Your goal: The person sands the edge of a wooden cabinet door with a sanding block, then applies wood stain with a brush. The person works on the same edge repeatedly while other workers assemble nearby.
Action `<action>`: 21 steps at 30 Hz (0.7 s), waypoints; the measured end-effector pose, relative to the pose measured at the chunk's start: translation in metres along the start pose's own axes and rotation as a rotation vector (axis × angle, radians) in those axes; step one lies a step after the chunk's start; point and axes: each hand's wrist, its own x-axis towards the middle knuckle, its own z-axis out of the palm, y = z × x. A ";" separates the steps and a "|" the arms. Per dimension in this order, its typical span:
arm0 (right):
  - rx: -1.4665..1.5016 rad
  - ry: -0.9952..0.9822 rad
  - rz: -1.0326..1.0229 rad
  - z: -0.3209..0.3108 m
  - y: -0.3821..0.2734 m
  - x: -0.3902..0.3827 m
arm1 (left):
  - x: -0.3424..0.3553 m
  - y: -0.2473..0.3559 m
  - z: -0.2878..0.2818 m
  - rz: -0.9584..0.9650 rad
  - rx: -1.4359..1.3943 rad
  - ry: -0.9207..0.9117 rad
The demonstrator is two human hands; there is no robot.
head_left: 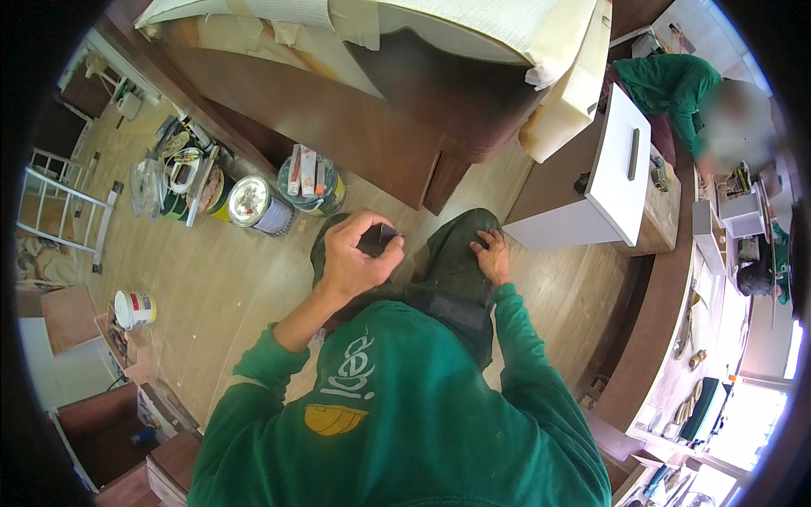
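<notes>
clock positions are taken about the middle of the view. the two hands are apart. the left hand (pixel 353 256), toward nine o'clock, pinches a small dark piece (pixel 377 242) between thumb and fingers, above the lap; the right hand (pixel 492 254), at three o'clock, rests with loosely bent fingers on the trouser knee (pixel 465 245) and shows nothing in its grasp. hazards: the pinch seems light, so a slackened thumb could drop the piece to the floor (pixel 220 296); a leftward swing of the knee could knock the clear tub (pixel 325 203) at ten o'clock or the round tin (pixel 273 217) just beyond. obscured: the fingers cover much of the piece, its material is unclear, the right palm is hidden, and the second person (pixel 676 89), at two o'clock, has hands too small to read.
</notes>
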 end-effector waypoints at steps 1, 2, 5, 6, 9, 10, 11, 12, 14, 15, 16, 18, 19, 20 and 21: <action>0.002 -0.003 0.004 0.000 -0.002 0.000 | 0.011 0.018 -0.006 0.085 0.001 0.010; 0.002 -0.004 0.005 -0.001 -0.003 0.001 | 0.019 0.029 -0.009 0.171 0.002 0.022; 0.019 -0.003 0.027 0.000 0.003 0.001 | 0.040 0.041 0.003 0.227 -0.006 0.155; 0.016 -0.003 0.019 0.000 0.003 0.002 | 0.043 0.041 0.002 0.234 0.004 0.157; 0.005 0.000 0.010 0.000 0.003 0.000 | 0.047 0.036 0.003 0.265 0.027 0.164; -0.005 0.003 0.014 -0.001 0.003 0.001 | 0.046 0.032 0.004 0.283 0.029 0.172; -0.015 0.002 0.019 -0.001 0.003 0.000 | 0.044 0.028 0.005 0.298 0.032 0.179; -0.009 0.003 0.020 -0.001 0.004 -0.001 | 0.042 0.025 0.006 0.299 0.047 0.172; 0.004 0.006 0.017 -0.002 0.005 -0.003 | 0.037 0.017 0.006 0.302 0.079 0.163; 0.026 0.002 0.022 -0.002 0.005 -0.003 | 0.034 0.013 0.006 0.269 0.090 0.146; 0.049 -0.004 0.026 -0.001 0.005 -0.003 | 0.030 0.008 0.006 0.237 0.103 0.131; 0.071 -0.005 0.021 -0.001 0.007 0.002 | 0.024 0.000 0.008 0.210 0.158 0.119; 0.072 -0.007 0.014 0.001 0.011 -0.001 | 0.017 -0.003 0.009 0.210 0.204 0.120; 0.047 -0.003 0.021 0.003 0.016 -0.002 | 0.019 -0.003 0.007 0.232 0.251 0.133; 0.024 0.007 0.022 0.005 0.018 -0.001 | 0.020 0.001 -0.001 0.199 0.227 0.101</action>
